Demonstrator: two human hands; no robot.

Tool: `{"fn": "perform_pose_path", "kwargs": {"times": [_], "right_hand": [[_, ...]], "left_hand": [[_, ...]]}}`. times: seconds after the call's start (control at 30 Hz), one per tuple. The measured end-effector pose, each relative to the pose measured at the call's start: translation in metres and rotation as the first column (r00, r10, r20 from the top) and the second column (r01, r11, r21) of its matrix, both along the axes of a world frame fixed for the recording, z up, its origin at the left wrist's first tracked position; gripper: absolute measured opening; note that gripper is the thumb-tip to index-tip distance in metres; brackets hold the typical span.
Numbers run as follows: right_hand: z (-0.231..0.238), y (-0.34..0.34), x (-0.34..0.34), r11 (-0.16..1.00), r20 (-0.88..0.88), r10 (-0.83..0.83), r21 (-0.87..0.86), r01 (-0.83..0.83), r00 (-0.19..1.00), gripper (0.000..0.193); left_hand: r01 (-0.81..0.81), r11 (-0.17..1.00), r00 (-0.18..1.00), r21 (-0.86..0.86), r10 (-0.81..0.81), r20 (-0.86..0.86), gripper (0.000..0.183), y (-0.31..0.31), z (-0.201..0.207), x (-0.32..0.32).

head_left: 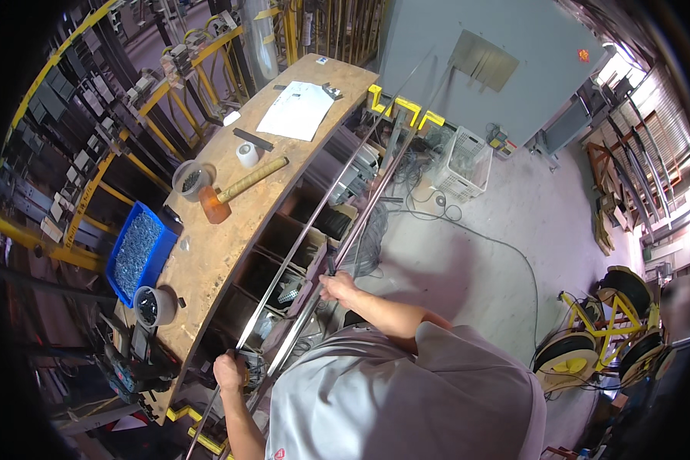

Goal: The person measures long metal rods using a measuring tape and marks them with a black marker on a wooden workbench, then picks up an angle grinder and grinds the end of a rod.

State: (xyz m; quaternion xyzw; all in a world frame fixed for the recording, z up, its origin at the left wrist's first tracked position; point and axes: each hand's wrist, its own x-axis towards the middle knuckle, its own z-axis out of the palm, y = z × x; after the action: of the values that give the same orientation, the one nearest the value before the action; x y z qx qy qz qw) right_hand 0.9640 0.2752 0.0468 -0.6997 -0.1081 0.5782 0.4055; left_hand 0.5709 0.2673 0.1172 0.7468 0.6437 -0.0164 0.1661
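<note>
My left hand (230, 372) is closed around a long, thin metal strip (280, 274) that runs from the lower left up toward the far end of the workbench. Beside it lies a second long metal profile (353, 239), roughly parallel. At this profile is my right hand (339, 287), its fingers closed on a small dark piece (331, 265) whose kind I cannot make out. Yellow hooked brackets (408, 112) support the far part of the profiles. Another yellow bracket (182, 414) shows near the lower end.
On the wooden workbench (215, 268) lie a mallet (241, 190), a white paper sheet (295, 111), a blue bin of small metal parts (159, 257) and tubs. Open compartments sit below the bench edge. A white crate (464, 165), a floor cable (506, 244) and wheel-like reels (566, 360) are to the right.
</note>
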Motion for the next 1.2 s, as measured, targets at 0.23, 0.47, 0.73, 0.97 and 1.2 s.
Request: {"fn": "perform_pose_path", "kwargs": {"times": [0.23, 0.47, 0.73, 0.97, 1.2], "right_hand": [[0.008, -0.019, 0.025, 0.968, 0.018, 0.227, -0.111, -0.224, 0.974, 0.044], [0.063, 0.017, 0.028, 0.987, 0.044, 0.033, 0.154, -0.040, 0.998, 0.050], [0.072, 0.018, 0.000, 0.980, 0.144, 0.136, 0.127, -0.155, 0.980, 0.042], [0.105, -0.009, -0.023, 0.664, 0.521, 0.575, 0.154, -0.732, 0.631, 0.038], [0.167, -0.014, -0.064, 0.216, 0.564, 0.693, 0.431, -0.876, 0.448, 0.029]], "left_hand": [[0.062, 0.998, 0.996, -0.004, -0.062, -0.059, 0.024, -0.012, 0.009, 0.001], [0.119, 0.993, 0.991, -0.020, -0.119, -0.057, 0.018, -0.060, 0.001, -0.028], [0.102, 0.992, 0.992, -0.068, -0.106, -0.062, 0.021, -0.051, 0.000, -0.005], [0.043, 0.999, 0.958, -0.020, -0.036, 0.285, 0.049, -0.024, 0.031, 0.054], [0.150, 0.942, 0.493, -0.300, 0.192, 0.849, 0.059, -0.009, 0.112, 0.142]]}}
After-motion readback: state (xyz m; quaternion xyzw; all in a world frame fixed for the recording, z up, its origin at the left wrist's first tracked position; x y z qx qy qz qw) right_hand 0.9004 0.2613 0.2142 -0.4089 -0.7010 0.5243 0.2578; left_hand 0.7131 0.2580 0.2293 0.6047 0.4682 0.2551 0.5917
